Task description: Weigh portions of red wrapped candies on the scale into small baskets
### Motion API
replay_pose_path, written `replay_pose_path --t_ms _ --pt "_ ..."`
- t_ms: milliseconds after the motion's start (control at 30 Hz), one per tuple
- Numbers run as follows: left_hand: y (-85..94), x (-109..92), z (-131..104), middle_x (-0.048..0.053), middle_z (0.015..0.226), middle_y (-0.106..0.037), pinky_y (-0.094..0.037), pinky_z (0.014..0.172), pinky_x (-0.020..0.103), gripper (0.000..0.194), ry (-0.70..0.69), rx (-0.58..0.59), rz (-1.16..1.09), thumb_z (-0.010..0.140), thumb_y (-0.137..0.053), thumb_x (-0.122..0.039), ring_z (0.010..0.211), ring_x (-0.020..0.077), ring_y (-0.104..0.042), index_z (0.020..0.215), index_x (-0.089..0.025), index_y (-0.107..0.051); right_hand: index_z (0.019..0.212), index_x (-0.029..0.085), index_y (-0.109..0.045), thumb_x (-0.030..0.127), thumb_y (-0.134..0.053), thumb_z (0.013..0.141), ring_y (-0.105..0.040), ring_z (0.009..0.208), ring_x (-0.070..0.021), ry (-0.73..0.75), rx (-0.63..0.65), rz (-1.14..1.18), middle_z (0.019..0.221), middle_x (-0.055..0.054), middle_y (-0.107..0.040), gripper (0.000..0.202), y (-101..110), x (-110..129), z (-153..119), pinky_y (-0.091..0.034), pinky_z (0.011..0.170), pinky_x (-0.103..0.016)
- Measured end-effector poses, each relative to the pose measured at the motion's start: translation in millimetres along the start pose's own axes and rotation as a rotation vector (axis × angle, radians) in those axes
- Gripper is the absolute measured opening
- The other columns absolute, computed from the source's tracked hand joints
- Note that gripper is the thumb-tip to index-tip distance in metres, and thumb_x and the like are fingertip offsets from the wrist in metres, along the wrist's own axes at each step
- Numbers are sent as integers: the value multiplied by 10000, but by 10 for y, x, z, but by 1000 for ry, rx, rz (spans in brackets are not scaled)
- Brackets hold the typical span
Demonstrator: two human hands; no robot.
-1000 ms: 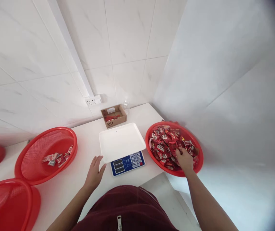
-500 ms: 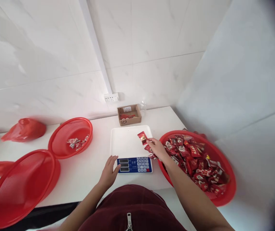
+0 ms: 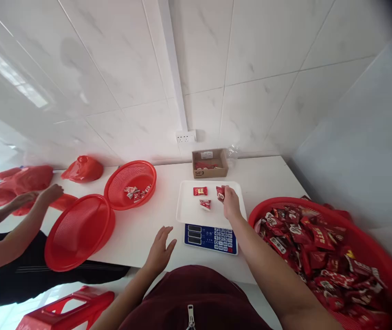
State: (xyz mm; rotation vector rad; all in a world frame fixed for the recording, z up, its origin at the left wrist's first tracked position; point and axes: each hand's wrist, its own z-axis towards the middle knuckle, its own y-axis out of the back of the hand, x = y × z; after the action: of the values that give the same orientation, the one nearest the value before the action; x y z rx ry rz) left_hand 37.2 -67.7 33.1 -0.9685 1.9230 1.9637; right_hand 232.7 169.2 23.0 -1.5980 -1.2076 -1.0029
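Right hand [image 3: 229,201] pinches a red snack packet [image 3: 220,193] at the right side of the white scale tray [image 3: 188,204]; left hand [image 3: 159,251] spread, unladen. Packet likely light, slick, crushable; best gripped by one end.

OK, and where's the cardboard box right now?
In the head view, the SF-marked cardboard box stands slightly right of centre, at the back of the white table, just behind the white weighing tray.

left grip [image 3: 159,253]: relaxed, thumb [image 3: 171,247] apart | right grip [image 3: 231,202]: pinching, arm [image 3: 271,266] outstretched
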Motion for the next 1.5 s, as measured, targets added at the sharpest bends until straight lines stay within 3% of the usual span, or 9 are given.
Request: replay_pose_path --t_ms 300,467,533,600,767,967,1133,1333,1500 --pt "139 31 224 87 1306 -535 -352 1069 458 385 -98 68 26 872 -461 -324 1313 242 -387 1239 -215 -498 973 219 -598 557 -482 749 -626 914 -189 112 2 -126 990 -63 -674 422 153 -54 -73 -502 805 -337" --pt "142 23 371 91 1312 -529 -339 1074 470 391 -169 123 9 874 -452 -343 1315 248 -382 1241 -216 -496 1036 194 -610 430 -541 743 -510 1134 -269 256 -108 -417 1178 -121 -609 383 654 -17 -241 -336 1017 -442" --pt "113 13 411 90 1311 -529 -335 1075 473 389 -188 147 -2 876 -445 -350 1315 250 -381 1240 -221 -496 1038 158 -608 394 -477 786 -501 1123 -291 324 -205 -734 1134 -153 -613 370 943 -29 -344 -331 999 -459" --pt "74 2 437 91 1318 -523 -326 1081 474 394 -199 184 -8 879 -435 -348 1320 251 -372 1246 -217 -492 1059 145 -597 394 -429 822 -538 1052 -294 281 -264 -1042 1072 -165 -619 383 1191 -66 -454 -391 914 -435" --pt "-1 -25 482 79 1326 -519 -327 1083 457 400 -241 262 -18 872 -445 -334 1311 241 -386 1255 -226 -488 1208 171 -511 370 -365 873 -611 913 -264 46 -169 -1257 1086 -164 -629 416 1397 -145 -625 -430 737 -362" --pt "54 -117 571 88 1321 -526 -326 1083 446 404 -269 342 -19 862 -450 -328 1295 235 -408 1248 -217 -497 1198 201 -536 342 -418 839 -641 785 -262 -58 -217 -1141 914 -138 -691 404 1342 -54 -687 -433 705 -368" --pt "126 -368 613 102 1303 -540 -335 1067 439 411 -203 426 -145 838 -485 -325 1249 238 -456 1229 -203 -506 1175 195 -541 307 -527 750 -636 793 -221 32 -315 -791 941 -79 -692 439 1398 152 -884 -463 737 -347" --pt "247 -914 597 84 1080 -625 -465 890 373 442 34 718 -687 830 -533 -454 987 188 -603 1191 -202 -499 997 221 -614 425 -715 617 -635 799 -198 -15 46 -98 878 -37 -703 442 1105 496 -1256 -495 712 -316" --pt "367 -1295 567 80 996 -624 -481 794 336 552 62 818 -1002 720 -683 -468 890 172 -612 1155 -173 -514 1042 213 -617 441 -754 589 -637 802 -203 -73 263 -68 861 -56 -713 525 672 633 -1528 -495 732 -336"
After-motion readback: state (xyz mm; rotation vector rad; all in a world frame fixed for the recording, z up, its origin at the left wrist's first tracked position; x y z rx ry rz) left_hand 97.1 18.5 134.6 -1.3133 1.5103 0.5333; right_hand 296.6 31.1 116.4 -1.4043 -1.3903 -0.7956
